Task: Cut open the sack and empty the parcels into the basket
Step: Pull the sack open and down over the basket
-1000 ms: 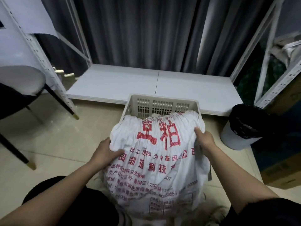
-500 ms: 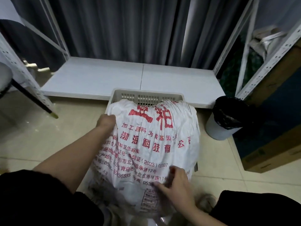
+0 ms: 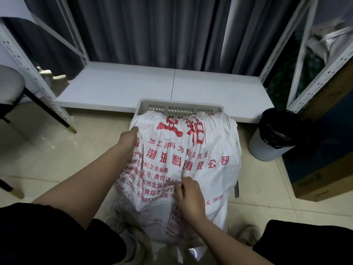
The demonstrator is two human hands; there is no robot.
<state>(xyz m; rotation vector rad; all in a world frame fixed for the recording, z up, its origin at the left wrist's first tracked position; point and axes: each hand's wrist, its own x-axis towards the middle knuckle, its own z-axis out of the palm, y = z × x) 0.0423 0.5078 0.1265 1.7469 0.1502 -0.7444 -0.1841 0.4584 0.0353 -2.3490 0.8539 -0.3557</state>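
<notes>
A bulging white woven sack [image 3: 200,157] with red print lies tipped over the near side of a cream plastic basket [image 3: 179,106], its far end hanging inside the basket. My left hand [image 3: 129,137] grips the sack's upper left edge. My right hand [image 3: 188,197] pinches the cloth lower down, near the sack's middle. The parcels are hidden inside the sack, and most of the basket is covered by it.
A low white platform [image 3: 133,87] runs behind the basket, under grey curtains. A bin with a black liner [image 3: 275,134] stands to the right, next to a cardboard box [image 3: 322,180]. White metal shelf frames [image 3: 32,77] and a chair [image 3: 11,88] are at the left.
My right hand left the sack's upper right edge and came down to grip its lower middle. My left hand slid up along the left edge toward the basket.
</notes>
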